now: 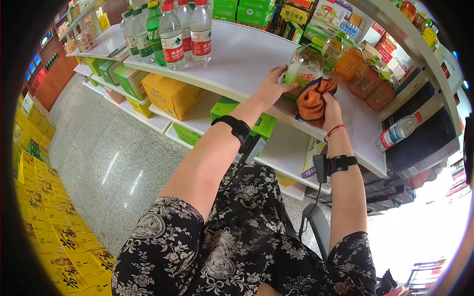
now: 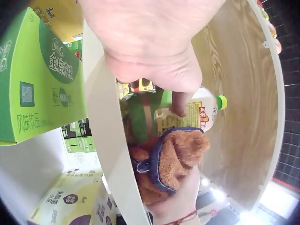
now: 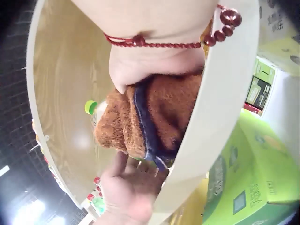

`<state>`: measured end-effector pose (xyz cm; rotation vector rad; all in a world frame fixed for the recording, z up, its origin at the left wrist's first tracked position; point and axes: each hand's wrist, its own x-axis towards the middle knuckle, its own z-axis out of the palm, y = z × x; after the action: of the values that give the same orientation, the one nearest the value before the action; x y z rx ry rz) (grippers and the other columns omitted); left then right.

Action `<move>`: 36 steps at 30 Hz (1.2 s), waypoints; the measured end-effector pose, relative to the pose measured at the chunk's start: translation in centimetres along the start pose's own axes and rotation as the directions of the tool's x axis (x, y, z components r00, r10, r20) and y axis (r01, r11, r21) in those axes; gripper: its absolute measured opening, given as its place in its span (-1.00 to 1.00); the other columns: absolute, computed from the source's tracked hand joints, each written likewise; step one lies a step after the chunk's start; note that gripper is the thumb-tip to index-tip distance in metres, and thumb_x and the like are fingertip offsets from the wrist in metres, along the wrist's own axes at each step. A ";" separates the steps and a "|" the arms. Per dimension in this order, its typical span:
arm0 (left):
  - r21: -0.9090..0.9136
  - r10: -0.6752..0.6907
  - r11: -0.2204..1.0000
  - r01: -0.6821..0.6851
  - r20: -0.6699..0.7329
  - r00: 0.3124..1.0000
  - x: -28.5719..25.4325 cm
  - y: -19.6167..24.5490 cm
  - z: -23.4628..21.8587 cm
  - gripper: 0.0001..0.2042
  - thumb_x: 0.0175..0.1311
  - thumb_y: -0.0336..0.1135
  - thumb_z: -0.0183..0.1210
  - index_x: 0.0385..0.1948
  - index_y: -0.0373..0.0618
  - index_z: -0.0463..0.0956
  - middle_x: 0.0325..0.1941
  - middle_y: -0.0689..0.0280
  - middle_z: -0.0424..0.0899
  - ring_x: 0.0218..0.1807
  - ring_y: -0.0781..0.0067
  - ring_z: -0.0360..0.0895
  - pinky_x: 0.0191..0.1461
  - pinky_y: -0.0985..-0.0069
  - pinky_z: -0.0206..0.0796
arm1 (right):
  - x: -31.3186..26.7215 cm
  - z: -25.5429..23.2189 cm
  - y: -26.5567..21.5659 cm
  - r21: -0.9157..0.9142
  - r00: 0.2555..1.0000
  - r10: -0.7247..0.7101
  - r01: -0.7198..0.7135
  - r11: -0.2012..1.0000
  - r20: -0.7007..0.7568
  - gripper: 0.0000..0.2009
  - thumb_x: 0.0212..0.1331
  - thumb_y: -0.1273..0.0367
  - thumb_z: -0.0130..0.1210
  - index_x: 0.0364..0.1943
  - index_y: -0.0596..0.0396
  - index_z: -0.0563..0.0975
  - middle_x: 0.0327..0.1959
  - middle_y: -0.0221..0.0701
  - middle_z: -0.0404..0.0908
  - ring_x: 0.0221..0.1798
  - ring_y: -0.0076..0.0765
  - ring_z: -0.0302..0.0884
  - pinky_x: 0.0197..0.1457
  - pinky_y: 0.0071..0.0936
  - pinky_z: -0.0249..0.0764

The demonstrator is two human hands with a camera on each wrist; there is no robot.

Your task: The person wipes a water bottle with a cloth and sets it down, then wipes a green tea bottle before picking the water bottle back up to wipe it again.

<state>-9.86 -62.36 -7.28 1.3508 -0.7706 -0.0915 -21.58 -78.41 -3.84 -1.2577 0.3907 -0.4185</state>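
Observation:
A large bottle with a green cap [image 1: 307,64] stands near the front edge of the white shelf. My left hand [image 1: 274,90] holds it from the left, thumb in front and fingers around its far side. In my right hand [image 1: 333,109] is a bunched orange-brown cloth with dark blue edging [image 1: 312,101], pressed against the bottle's front. The left wrist view shows the cloth [image 2: 180,152] beside the bottle's label [image 2: 190,117]. In the right wrist view the cloth [image 3: 154,115] hides most of the bottle, with my left hand [image 3: 129,192] beyond it.
Several large drink bottles [image 1: 349,63] stand right of the held one. A red-capped water bottle [image 1: 399,132] is at the far right; several more [image 1: 173,44] stand at the left. Boxes [image 1: 170,94] fill the lower shelf under the white shelf edge [image 1: 217,83].

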 end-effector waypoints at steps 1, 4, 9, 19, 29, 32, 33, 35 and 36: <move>0.000 0.003 1.000 -0.003 -0.001 1.000 0.1 0.0 -0.1 -0.25 0.03 -0.26 0.35 0.29 -0.22 0.17 0.28 0.05 0.24 0.29 0.17 0.25 0.37 0.35 0.03 | -0.3 0.1 -0.1 0.009 1.000 -0.021 0.021 1.000 0.017 -0.64 0.15 0.35 -0.03 -0.03 0.33 0.40 -0.08 -0.20 0.51 -0.10 -0.22 0.55 -0.08 -0.30 0.53; 0.278 -0.014 0.961 0.008 0.018 1.000 -0.5 1.4 0.0 -0.19 0.01 -0.16 0.35 0.32 -0.20 0.12 0.29 0.04 0.18 0.28 0.17 0.25 0.35 0.37 0.08 | 1.6 -0.8 -0.5 -0.066 0.998 -0.052 0.054 0.996 0.033 -0.66 0.12 0.37 -0.05 -0.05 0.30 0.41 -0.12 -0.22 0.51 -0.13 -0.24 0.55 -0.10 -0.31 0.53; 0.316 0.124 0.942 -0.114 -0.013 0.992 -0.2 0.8 0.4 -0.11 -0.12 -0.17 0.46 0.27 -0.31 0.13 0.19 0.00 0.36 0.20 0.16 0.37 0.24 0.35 0.25 | -0.6 2.4 -5.8 -0.090 0.982 -0.180 0.175 0.980 -0.051 -0.69 0.10 0.38 -0.04 -0.08 0.25 0.44 -0.21 -0.28 0.54 -0.19 -0.29 0.57 -0.16 -0.35 0.54; 0.268 -0.011 0.963 0.011 -0.003 1.000 -1.1 2.7 0.4 -0.04 -0.29 -0.05 0.51 0.19 -0.29 0.17 0.07 -0.05 0.50 0.13 0.01 0.45 0.18 0.32 0.29 | 1.6 3.2 -5.7 -0.050 0.942 -0.335 0.334 0.941 -0.007 -0.68 0.11 0.30 -0.01 -0.07 0.14 0.45 -0.23 -0.31 0.56 -0.31 -0.33 0.60 -0.36 -0.37 0.55; 0.340 -0.003 0.940 0.015 -0.038 0.999 -0.9 1.7 0.6 -0.15 -0.13 -0.06 0.40 0.20 -0.29 0.16 0.07 -0.10 0.50 0.14 -0.02 0.44 0.20 0.30 0.27 | 2.3 -0.8 0.0 -0.076 0.998 -0.064 0.066 0.995 0.020 -0.64 0.18 0.30 -0.03 -0.01 0.27 0.41 -0.05 -0.23 0.52 0.00 -0.24 0.51 0.09 -0.33 0.45; 0.355 0.048 0.934 -0.035 -0.027 0.998 -0.9 2.2 0.6 -0.15 -0.13 -0.05 0.40 0.20 -0.31 0.18 0.07 -0.09 0.47 0.15 -0.01 0.43 0.20 0.31 0.27 | 1.1 1.1 -2.4 -0.041 0.996 -0.084 0.085 0.996 0.028 -0.66 0.17 0.34 -0.06 -0.03 0.28 0.42 -0.08 -0.24 0.53 -0.06 -0.22 0.55 0.00 -0.25 0.52; 0.395 0.055 0.918 -0.043 -0.019 0.998 -1.1 2.4 0.6 -0.14 -0.14 -0.04 0.41 0.20 -0.32 0.17 0.10 -0.08 0.43 0.17 0.00 0.39 0.22 0.32 0.25 | 0.9 1.9 -3.3 0.038 0.989 -0.143 0.142 0.989 0.035 -0.67 0.16 0.35 -0.07 -0.04 0.27 0.42 -0.10 -0.25 0.54 -0.10 -0.21 0.57 -0.07 -0.22 0.55; 0.416 0.057 0.908 -0.047 -0.011 0.998 -1.2 2.6 0.6 -0.12 -0.15 -0.03 0.41 0.21 -0.31 0.16 0.12 -0.07 0.37 0.20 0.00 0.34 0.24 0.32 0.23 | 1.1 2.3 -4.9 0.039 0.979 -0.205 0.204 0.978 0.002 -0.69 0.20 0.30 -0.08 -0.06 0.18 0.47 -0.11 -0.28 0.56 -0.08 -0.25 0.58 -0.09 -0.25 0.55; 0.436 0.064 0.898 -0.057 -0.001 0.998 -1.3 2.7 0.7 -0.10 -0.17 -0.02 0.41 0.22 -0.31 0.15 0.15 -0.06 0.31 0.23 0.01 0.29 0.26 0.32 0.21 | 0.2 3.1 -6.1 0.041 0.980 -0.201 0.201 0.979 0.000 -0.69 0.20 0.30 -0.08 -0.06 0.18 0.47 -0.11 -0.28 0.56 -0.08 -0.25 0.58 -0.09 -0.25 0.55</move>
<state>-12.24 -61.59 -5.41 1.7487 -0.8515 0.1511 -20.39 -77.48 2.81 -1.2630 0.2508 -0.5926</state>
